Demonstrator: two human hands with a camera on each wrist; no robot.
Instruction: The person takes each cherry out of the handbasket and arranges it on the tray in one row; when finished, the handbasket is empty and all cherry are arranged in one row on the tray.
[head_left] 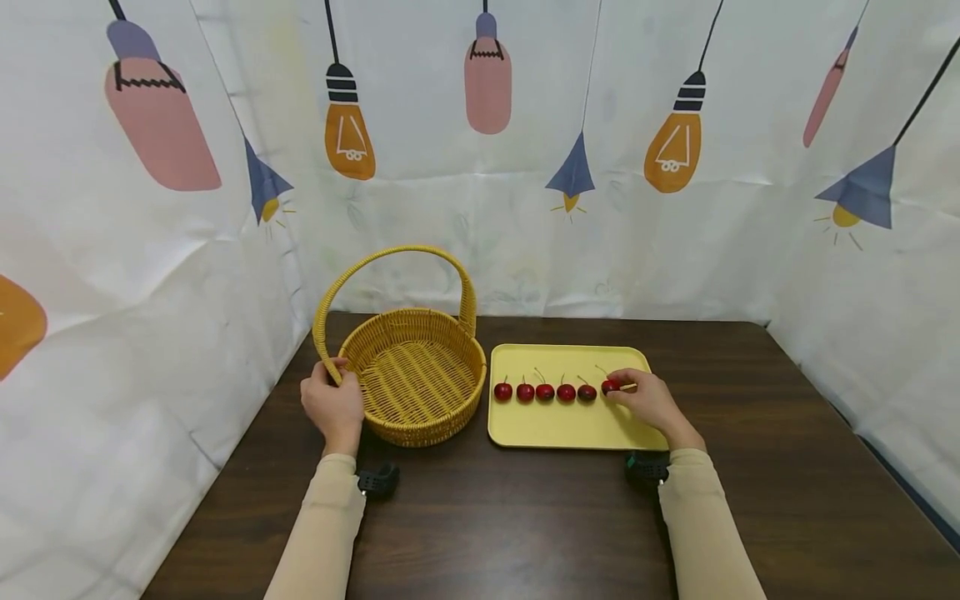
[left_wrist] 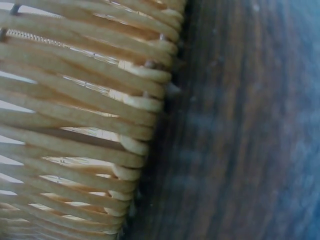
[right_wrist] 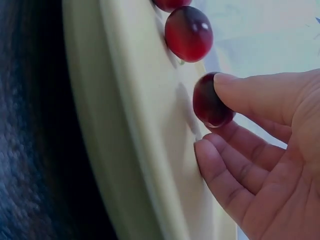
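Note:
In the head view, my left hand grips the left foot of the handle on a yellow woven basket, whose inside holds nothing. The basket's woven wall fills much of the left wrist view, where the hand itself is hidden. Over the right part of a yellow tray, my right hand pinches a dark red cherry between thumb and fingers. Several more cherries with stems stand in a row across the tray, left of that hand.
Basket and tray stand side by side on a dark wooden table, the basket on the left. A white curtain printed with lamps hangs behind the table and along both sides.

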